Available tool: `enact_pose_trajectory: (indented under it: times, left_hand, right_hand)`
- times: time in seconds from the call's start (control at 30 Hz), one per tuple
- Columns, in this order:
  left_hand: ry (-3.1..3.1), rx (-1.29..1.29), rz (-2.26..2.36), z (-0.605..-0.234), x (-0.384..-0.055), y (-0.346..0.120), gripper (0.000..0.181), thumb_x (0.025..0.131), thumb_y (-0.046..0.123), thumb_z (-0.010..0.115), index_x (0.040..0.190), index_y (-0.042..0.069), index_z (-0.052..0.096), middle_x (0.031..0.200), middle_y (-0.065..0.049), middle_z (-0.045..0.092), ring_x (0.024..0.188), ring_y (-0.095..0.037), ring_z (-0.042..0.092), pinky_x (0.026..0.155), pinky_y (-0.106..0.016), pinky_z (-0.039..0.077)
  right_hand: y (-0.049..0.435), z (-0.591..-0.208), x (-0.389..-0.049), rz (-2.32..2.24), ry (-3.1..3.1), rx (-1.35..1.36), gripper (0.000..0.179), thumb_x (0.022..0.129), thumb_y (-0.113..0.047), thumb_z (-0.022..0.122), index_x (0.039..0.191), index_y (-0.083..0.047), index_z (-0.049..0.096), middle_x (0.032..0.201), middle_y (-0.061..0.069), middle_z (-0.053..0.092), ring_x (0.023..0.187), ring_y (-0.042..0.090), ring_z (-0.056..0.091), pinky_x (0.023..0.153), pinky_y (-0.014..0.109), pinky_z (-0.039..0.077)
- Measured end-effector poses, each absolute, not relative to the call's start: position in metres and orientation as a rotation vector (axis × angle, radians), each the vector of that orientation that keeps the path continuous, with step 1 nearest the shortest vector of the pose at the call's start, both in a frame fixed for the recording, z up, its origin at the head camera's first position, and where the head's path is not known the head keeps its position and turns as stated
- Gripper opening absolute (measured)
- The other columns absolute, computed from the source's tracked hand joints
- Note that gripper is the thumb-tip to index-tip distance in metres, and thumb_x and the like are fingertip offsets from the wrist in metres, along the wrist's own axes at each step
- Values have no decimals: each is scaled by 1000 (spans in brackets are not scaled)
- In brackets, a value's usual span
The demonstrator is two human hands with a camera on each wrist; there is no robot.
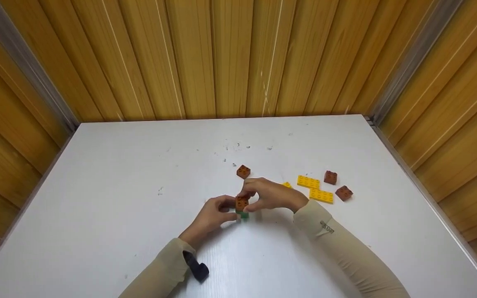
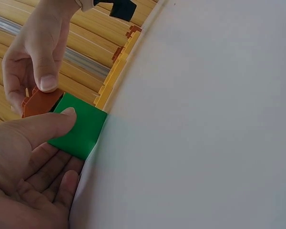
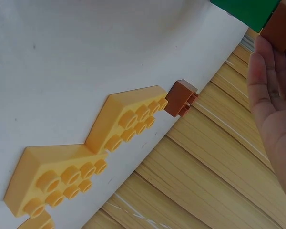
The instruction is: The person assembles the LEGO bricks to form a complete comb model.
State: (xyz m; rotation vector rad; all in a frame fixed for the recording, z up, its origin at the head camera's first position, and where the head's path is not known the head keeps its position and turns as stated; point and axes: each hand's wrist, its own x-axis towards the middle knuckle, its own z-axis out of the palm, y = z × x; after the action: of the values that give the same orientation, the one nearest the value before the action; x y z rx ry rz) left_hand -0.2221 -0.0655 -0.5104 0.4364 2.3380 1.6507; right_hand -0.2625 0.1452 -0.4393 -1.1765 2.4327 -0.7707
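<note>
The left hand (image 1: 212,216) angles inward, thumb on 1 face of the green block (image 2: 86,129) and fingers behind, gripping it at the table (image 1: 139,165). The right hand (image 1: 271,194) arches over from the opposite side, thumb and fingers pinching 1 orange block (image 1: 242,203), slightly askew atop the green block.

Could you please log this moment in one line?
left grip holds green plastic block; right grip holds brown studded plastic block above it; nearby: yellow rectangular plastic bricks
</note>
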Motion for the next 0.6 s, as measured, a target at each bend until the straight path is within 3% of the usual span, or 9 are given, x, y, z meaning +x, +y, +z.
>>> enact_pose_trajectory:
  times: [0.6]
  left_hand:
    - [2305,440,1702,-502,-218,-64,38,81,2,72,118,-2,63,116,-18,66,110,-32,61,99,-46,46]
  right_hand:
    - [143,-440,-265,-752,2435,-1141,25,82,-19,77,103,-10,68,98,0,60,94,17,60,88,35,53]
